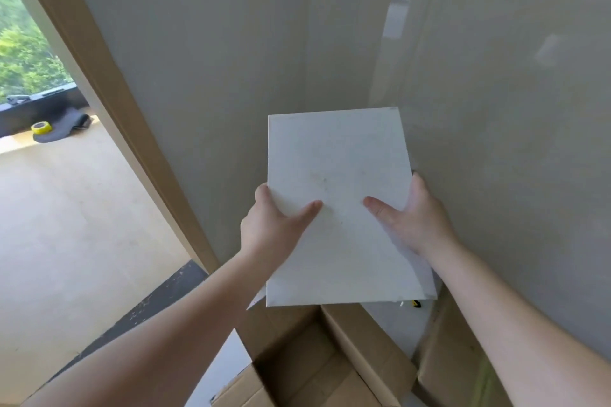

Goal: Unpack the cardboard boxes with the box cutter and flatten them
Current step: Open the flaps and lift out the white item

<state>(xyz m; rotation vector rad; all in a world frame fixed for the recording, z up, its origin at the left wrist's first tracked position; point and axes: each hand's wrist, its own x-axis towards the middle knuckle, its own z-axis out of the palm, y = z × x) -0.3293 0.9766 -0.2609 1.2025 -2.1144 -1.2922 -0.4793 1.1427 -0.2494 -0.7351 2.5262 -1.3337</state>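
Holding a white flat panel (334,205) above the open cardboard box (307,370), both hands grip its side edges: the left hand (274,218) and the right hand (410,218) each have the thumb on top and the fingers curled beneath. A second sheet seems to sit under it, so squeeze evenly, keep it level, and set it well clear of the box before flattening. I see no box cutter for certain.

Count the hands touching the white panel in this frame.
2. The left hand grips the left edge of the white panel; the right hand grips its right edge. Fingers behind it are hidden.
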